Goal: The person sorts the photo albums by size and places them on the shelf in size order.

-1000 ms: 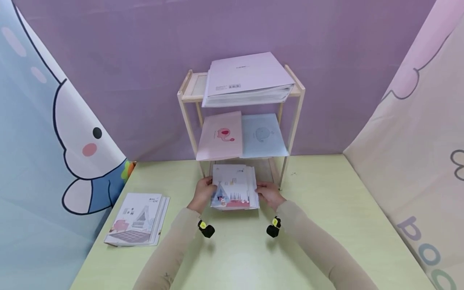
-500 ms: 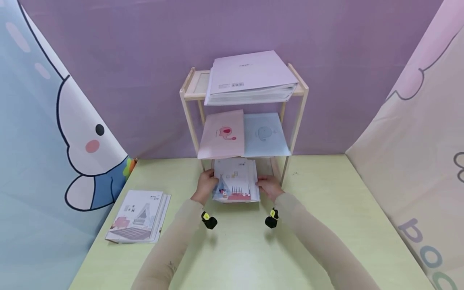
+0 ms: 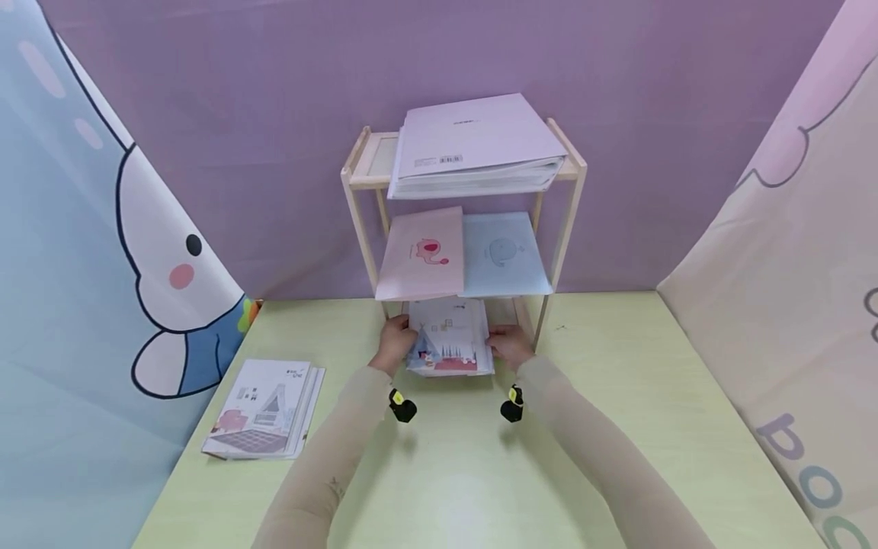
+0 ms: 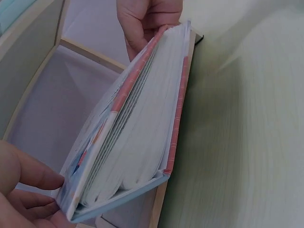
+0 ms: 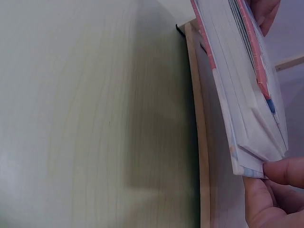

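Both hands hold a small stack of white hardcover books, whose top cover shows a printed tent and red ground. My left hand grips the stack's left side, and my right hand pinches its right side. The stack's back end lies under the middle shelf, hidden from the head view. In the left wrist view the books are tilted above the wooden bottom shelf, their page edges facing out. The right wrist view shows thumb and fingers at a corner of the books.
A wooden three-tier rack stands against the purple backdrop. Large white albums lie on its top; a pink folder and a blue folder are on its middle shelf. More books lie on the table at left.
Both hands have moved the stack of books away from me, deeper under the middle shelf. The head view has shifted slightly. Books on the left and folders stay in place.
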Available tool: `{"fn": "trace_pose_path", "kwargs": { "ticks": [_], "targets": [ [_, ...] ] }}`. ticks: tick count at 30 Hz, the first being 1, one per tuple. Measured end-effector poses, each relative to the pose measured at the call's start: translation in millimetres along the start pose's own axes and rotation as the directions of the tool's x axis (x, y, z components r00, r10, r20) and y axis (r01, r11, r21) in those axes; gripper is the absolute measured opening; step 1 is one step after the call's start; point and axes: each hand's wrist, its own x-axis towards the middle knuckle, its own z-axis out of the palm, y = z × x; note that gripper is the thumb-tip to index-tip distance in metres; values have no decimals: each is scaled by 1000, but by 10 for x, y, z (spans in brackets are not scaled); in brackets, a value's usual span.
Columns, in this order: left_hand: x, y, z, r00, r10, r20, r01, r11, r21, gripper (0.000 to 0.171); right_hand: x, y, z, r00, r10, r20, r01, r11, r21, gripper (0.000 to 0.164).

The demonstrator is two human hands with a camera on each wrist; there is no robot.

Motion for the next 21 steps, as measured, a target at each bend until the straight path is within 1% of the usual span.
{"fn": "trace_pose_path", "kwargs": {
  "ticks": [3,6,8,10,13,15,21],
  "targets": [
    [22,3,19,1000,13,-13,-12,999,45,26,62,37,-4,1000,10,-18,-11,998,-55,37],
    [42,20,34,999,45,-26,-42,994,100,18,72,12,0,999,5,-41,-10,993,-117,38],
    [54,40,42,998,57,-29,-53,992,117,17,65,-7,4,998,-10,-55,1,988,-152,38],
    [60,68,46,998,59,-32,-55,991,118,19,55,-29,12,998,-24,-67,12,986,-165,38],
    [75,104,50,999,36,-36,-32,994,103,24,41,-54,23,996,-50,-71,36,983,-179,37],
    [95,109,57,999,14,-37,-11,996,94,24,40,-66,31,996,-53,-76,39,983,-180,36],
    [205,47,114,999,-13,-43,17,996,86,27,57,-85,40,997,-35,-74,19,978,-207,34]
  ]
}}
